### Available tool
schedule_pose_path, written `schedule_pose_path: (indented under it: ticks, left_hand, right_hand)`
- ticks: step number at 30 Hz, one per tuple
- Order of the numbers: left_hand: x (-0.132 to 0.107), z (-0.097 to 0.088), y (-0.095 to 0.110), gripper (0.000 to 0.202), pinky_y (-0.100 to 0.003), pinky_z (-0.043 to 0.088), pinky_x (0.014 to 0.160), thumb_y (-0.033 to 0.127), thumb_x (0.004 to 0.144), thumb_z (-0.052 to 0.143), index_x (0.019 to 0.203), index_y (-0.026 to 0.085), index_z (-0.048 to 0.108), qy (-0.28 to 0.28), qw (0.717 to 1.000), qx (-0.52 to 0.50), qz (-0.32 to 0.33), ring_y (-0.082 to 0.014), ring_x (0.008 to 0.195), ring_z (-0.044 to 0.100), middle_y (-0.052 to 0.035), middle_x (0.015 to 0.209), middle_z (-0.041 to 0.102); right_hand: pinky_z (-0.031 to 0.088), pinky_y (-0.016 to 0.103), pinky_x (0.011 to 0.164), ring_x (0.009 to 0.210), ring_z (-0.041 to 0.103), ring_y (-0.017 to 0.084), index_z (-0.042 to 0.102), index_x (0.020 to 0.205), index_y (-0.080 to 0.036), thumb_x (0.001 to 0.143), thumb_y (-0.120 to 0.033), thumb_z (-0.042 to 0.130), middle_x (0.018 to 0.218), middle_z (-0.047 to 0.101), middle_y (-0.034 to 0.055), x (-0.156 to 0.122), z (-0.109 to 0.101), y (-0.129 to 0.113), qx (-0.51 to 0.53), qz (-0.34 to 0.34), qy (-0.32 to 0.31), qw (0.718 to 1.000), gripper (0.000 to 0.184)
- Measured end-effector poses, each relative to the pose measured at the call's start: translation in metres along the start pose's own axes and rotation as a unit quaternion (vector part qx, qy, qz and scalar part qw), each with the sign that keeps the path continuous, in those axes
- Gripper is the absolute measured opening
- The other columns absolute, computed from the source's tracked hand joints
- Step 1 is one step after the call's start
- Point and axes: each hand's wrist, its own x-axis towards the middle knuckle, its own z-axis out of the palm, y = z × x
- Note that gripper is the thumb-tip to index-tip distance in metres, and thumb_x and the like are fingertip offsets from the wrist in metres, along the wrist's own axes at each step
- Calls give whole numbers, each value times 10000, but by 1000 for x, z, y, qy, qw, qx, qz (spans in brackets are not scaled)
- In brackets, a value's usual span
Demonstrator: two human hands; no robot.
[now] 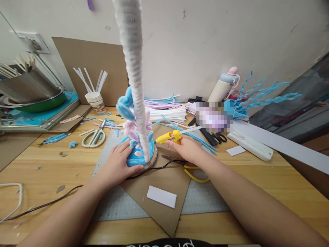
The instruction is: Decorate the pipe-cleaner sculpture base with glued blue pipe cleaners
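Blue base [135, 158]: mid-surface [46, 171], over the cardboard [144, 181] and cutting mat [108, 202]. Looks light, soft-topped, likely stiffer at the rim; take it by the rim.
White stalk [137, 75]: rises from the base well above everything near it. Fuzzy wrap, probably firm core — top-heavy, likely to tip or lever loose. Not a handle.
Pink petals [130, 129], blue fuzzy piece [125, 104]: beside the stalk; soft, should crush or shift if pinched.
Left grip [117, 161]: grasping the base's left side, fingers over the top, thumb along the near edge.
Right grip [189, 149]: grasping the yellow glue gun [164, 138], nozzle just beside the base's right rim.
Glue gun: rigid, light plastic by the look. Hold by body or handle — keep skin off the nozzle, maybe hot.
Glue stick [191, 129]: juts from the gun's rear; could snag.
Yellow-handled scissors [191, 176]: near the right wrist.
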Motion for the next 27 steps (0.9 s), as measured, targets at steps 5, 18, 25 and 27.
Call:
schedule_pose_path:
  ticks: [5,18,25,27]
  left_hand:
    - [-1,-3,3,725,-521,267,1103,638,746,603,1297,171,536,-10,1000,-1,-9,-359,1320,381,-140,1380,504]
    - [-2,-6,5,701,-536,302,1078,645,736,603,1259,180,557,-17,1000,-12,-21,-384,1302,398,-145,1337,523]
    - [-2,-6,6,721,-533,310,1069,632,744,603,1278,151,539,-22,999,-8,-25,-384,1292,407,-161,1335,518]
    - [-3,-6,6,712,-533,314,1065,638,749,596,1276,163,540,-21,999,-10,-23,-379,1292,406,-157,1339,515]
  right_hand:
    - [486,301,788,982,655,270,712,1082,-222,886,-515,510,1050,720,92,-4,-1,1,28,9,-8,1000,407]
    - [468,377,844,961,652,263,698,1078,-262,878,-547,491,1031,720,75,-25,5,11,68,-35,-40,996,405]
    - [465,366,796,941,650,264,703,1047,-270,871,-498,501,1005,722,61,-26,-1,5,68,-34,-14,997,352]
    - [466,357,775,924,655,263,712,1017,-268,866,-506,504,980,727,64,-25,0,4,71,-32,-11,997,350]
